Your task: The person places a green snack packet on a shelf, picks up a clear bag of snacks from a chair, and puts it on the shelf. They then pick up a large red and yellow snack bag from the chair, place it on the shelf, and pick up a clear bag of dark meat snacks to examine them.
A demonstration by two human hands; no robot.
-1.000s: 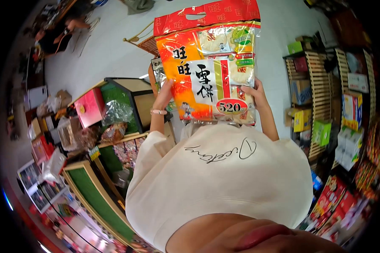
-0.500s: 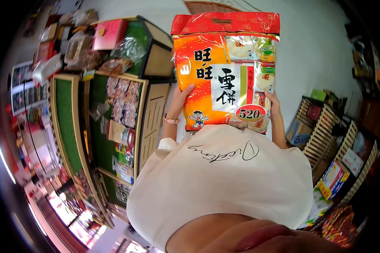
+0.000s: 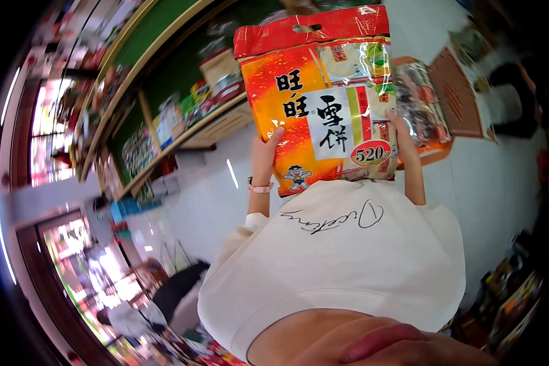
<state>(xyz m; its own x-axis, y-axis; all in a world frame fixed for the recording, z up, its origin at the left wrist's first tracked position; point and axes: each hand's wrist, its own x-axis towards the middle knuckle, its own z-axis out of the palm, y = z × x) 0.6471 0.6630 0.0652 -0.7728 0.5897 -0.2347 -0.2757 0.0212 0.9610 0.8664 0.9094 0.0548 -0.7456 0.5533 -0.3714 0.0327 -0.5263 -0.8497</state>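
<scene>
In front of my chest I hold up a big plastic bag of rice crackers [image 3: 332,116], orange and red with black Chinese characters and "520" on it. Along its red top is a handle slot. My left hand [image 3: 266,152], with a pink band at the wrist, grips the bag's left edge, its thumb on the front. On the opposite edge my right hand [image 3: 402,129] is closed, its thumb showing at the side. The other fingers of both hands are hidden behind the bag.
Shelves [image 3: 216,113] with green lining and packaged goods run along the left. Beyond the bag on the right stands an orange seat [image 3: 436,155] with dark packages [image 3: 422,100] on it. At lower left is a person in a white top [image 3: 128,320]. Goods [image 3: 512,277] sit at lower right.
My view has turned, so the shelves have shifted up and left, and the orange seat and another person have come into view. The bag is still in both hands, slightly tilted.
</scene>
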